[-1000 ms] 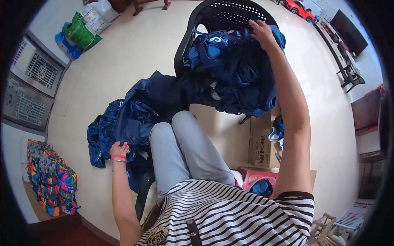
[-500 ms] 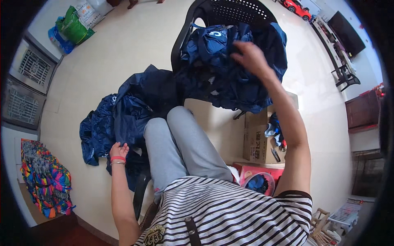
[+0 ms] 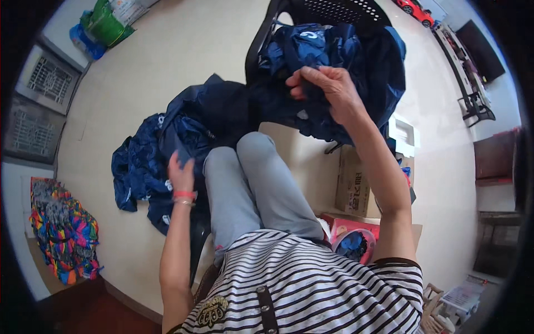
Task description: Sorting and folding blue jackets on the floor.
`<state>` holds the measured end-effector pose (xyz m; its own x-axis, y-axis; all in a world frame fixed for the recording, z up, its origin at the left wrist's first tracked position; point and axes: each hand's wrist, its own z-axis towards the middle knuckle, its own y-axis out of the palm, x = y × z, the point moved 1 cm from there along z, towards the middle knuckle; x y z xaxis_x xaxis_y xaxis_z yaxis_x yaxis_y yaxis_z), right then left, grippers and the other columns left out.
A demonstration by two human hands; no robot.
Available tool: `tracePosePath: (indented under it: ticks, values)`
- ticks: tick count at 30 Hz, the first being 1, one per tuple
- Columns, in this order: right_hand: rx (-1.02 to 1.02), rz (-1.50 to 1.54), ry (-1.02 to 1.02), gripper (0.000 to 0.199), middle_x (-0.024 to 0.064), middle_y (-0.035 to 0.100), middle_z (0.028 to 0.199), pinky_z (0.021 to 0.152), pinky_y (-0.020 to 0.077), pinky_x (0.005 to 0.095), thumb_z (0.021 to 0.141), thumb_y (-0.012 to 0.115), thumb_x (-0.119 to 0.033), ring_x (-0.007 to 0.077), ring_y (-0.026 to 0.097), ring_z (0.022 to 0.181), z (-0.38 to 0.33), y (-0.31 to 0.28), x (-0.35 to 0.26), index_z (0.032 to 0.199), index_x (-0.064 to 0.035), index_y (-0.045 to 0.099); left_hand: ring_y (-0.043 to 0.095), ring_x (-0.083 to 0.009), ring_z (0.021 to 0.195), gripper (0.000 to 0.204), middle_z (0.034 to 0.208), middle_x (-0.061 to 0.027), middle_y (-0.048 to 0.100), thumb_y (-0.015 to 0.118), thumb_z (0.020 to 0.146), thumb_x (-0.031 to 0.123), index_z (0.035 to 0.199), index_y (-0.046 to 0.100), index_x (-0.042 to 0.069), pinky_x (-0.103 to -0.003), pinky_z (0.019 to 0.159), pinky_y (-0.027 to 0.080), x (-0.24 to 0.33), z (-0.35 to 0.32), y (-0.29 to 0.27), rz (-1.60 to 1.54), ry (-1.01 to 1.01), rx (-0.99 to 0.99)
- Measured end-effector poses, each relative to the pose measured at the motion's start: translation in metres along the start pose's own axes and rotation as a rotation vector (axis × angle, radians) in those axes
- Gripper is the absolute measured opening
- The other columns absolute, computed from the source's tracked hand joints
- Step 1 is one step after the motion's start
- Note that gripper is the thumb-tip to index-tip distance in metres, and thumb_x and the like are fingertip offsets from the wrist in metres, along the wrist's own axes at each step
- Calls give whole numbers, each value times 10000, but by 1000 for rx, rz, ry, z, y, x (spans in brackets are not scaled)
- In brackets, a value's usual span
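Glossy navy-blue garments with a white mark are heaped on a black perforated plastic chair in front of me. My right hand is over this heap, its thumb and fingers pinched on dark navy fabric. More navy garments form a pile left of my knees, joined to the chair's heap by a dark stretch of cloth. My left hand, with a red band at the wrist, grips a hanging edge of this cloth beside my left thigh. Its fingers are slightly blurred.
A cardboard box stands on the floor right of my legs. Nearer is a round pink tub with dark blue items. Multicoloured bundles lie at the left, filled sacks at the far left. A toy car is far right.
My right hand has come nearer and closed on fabric. My left hand has lifted a cloth edge up and right, baring white marks on the garments beneath. The view has shifted slightly.
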<state>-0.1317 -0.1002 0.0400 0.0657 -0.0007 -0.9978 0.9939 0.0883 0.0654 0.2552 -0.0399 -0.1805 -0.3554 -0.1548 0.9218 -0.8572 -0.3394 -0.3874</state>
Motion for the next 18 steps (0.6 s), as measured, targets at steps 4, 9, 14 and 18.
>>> tracePosePath:
  ticks: [4,9,14,18]
  values:
    - [-223,383,271,244,140,658,923,718,537,273,905,534,-189,193,653,770,-6,40,15,919,39,621,458,-239,1177,604,1284,-169,465,625,796,87,1332,361,0,-321,970,376,182,-42,48,-529,234,-414]
    - [-270,596,259,243,142,641,995,748,541,304,910,525,-193,198,649,818,-8,59,27,980,26,602,561,-205,1020,418,1117,-140,574,596,830,87,1213,473,-30,-298,875,450,203,-54,64,-700,12,-577]
    - [-224,728,254,235,140,639,1003,807,521,336,909,526,-209,204,643,861,-21,52,50,970,5,602,636,-177,795,212,900,-107,639,575,854,85,1023,576,-43,-275,771,507,192,-70,59,-627,-78,-525]
    - [-192,818,231,226,129,646,986,865,492,373,910,523,-230,208,638,880,-27,42,65,943,-25,614,647,-168,725,159,846,-94,646,568,858,73,967,596,-40,-262,718,528,186,-72,50,-676,-144,-464]
